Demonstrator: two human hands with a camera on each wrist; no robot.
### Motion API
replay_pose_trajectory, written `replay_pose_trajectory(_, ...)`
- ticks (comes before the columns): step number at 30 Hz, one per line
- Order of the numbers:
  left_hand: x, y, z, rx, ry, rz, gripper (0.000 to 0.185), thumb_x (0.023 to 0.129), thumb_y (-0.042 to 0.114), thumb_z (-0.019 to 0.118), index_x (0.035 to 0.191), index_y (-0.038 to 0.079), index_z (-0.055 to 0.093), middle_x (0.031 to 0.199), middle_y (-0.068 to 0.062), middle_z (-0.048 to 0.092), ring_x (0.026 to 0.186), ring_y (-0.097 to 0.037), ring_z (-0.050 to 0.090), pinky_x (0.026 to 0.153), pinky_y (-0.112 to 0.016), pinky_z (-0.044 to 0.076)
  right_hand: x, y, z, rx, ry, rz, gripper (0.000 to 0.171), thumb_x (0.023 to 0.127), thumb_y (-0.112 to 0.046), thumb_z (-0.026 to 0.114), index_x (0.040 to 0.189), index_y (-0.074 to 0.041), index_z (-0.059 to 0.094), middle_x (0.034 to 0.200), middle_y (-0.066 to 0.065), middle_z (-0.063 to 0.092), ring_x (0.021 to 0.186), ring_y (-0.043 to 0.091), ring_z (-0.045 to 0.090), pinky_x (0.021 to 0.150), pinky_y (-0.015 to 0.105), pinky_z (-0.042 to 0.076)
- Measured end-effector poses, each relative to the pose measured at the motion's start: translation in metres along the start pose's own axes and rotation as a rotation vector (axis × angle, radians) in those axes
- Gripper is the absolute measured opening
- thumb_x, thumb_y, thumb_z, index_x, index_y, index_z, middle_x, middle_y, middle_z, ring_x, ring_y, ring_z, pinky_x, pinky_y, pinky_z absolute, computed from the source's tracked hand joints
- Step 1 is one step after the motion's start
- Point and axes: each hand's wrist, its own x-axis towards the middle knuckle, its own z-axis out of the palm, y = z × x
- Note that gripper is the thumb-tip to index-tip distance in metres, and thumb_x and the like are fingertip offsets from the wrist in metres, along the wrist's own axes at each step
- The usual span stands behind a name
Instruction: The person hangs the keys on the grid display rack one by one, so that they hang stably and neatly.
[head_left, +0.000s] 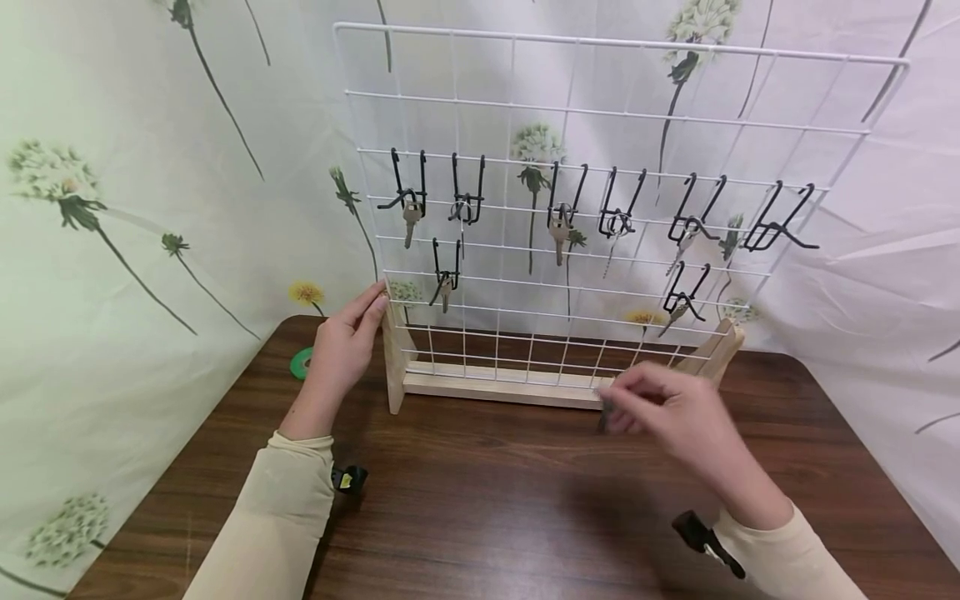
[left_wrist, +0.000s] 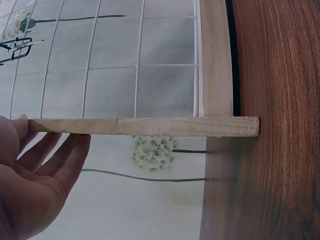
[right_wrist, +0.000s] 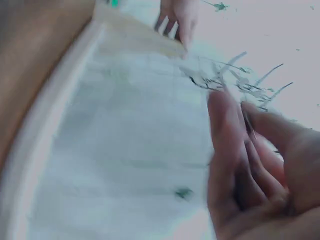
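Note:
A white wire grid rack [head_left: 600, 112] stands in a wooden base [head_left: 495, 385] at the back of the table. Several black hooks [head_left: 408, 187] hang on it, most carrying keys [head_left: 410, 223]; the far-right hook [head_left: 780, 223] looks bare. My left hand [head_left: 367, 310] rests with straight fingers against the rack's left wooden post [head_left: 392, 367]; the left wrist view shows the left hand [left_wrist: 47, 160] lying along that post [left_wrist: 145, 126]. In front of the base, my blurred right hand [head_left: 626, 402] pinches a small dark object [head_left: 604, 415], also seen between the fingers [right_wrist: 225, 130] in the right wrist view.
A green tape roll [head_left: 302, 362] lies on the brown wooden table [head_left: 487, 517] left of the rack. A floral cloth backdrop [head_left: 135, 208] surrounds the table on the back and both sides.

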Motion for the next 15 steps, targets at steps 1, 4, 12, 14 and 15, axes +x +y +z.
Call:
replay_pose_trajectory(1,0.000,0.000,0.000,0.000,0.000,0.000,0.049,0.114,0.045,0.051,0.157,0.022,0.057,0.160,-0.014,0.056,0.149,-0.038,0.054,0.121,-0.061,0.046,0.001,-0.005,-0.004,-0.037,0.121,-0.066,0.006,0.096,-0.015,0.082,0.091,-0.014,0.078,0.074,-0.004,0.079,0.063,0.005,0.074,0.058,0.022,0.061)
replay_pose_trajectory(4,0.000,0.001,0.000,0.002,-0.002,0.000,0.049,0.114,0.044,0.051,0.157,0.022,0.056,0.160,-0.014,0.056,0.149,-0.039,0.054,0.121,-0.061,0.046,0.005,-0.015,-0.020,-0.070,0.455,-0.225,0.005,0.092,0.000,0.082,0.090,-0.003,0.080,0.075,-0.008,0.079,0.063,-0.002,0.072,0.057,0.013,0.057)
replay_pose_trajectory(12,-0.001,0.002,-0.001,0.000,-0.002,0.000,0.049,0.114,0.044,0.051,0.157,0.022,0.056,0.160,-0.014,0.055,0.149,-0.039,0.053,0.121,-0.061,0.045,0.025,-0.029,-0.057,0.460,0.880,-0.426,0.017,0.092,0.010,0.078,0.096,0.024,0.069,0.085,0.011,0.082,0.064,0.013,0.076,0.060,0.019,0.060)
replay_pose_trajectory(14,-0.001,0.002,-0.001,0.002,-0.003,0.000,0.049,0.114,0.044,0.050,0.157,0.022,0.056,0.160,-0.014,0.055,0.149,-0.040,0.053,0.121,-0.062,0.046,0.029,-0.029,-0.063,0.509,0.934,-0.429,0.018,0.092,0.008,0.079,0.095,0.022,0.069,0.083,0.012,0.082,0.062,0.015,0.076,0.060,0.020,0.059)
replay_pose_trajectory(15,-0.001,0.002,-0.001,0.004,-0.003,0.000,0.049,0.114,0.044,0.050,0.157,0.022,0.056,0.160,-0.014,0.055,0.149,-0.040,0.054,0.121,-0.062,0.046,0.031,-0.029,-0.066,0.524,0.955,-0.426,0.017,0.092,0.007,0.079,0.095,0.021,0.070,0.081,0.013,0.081,0.061,0.015,0.075,0.059,0.020,0.059)
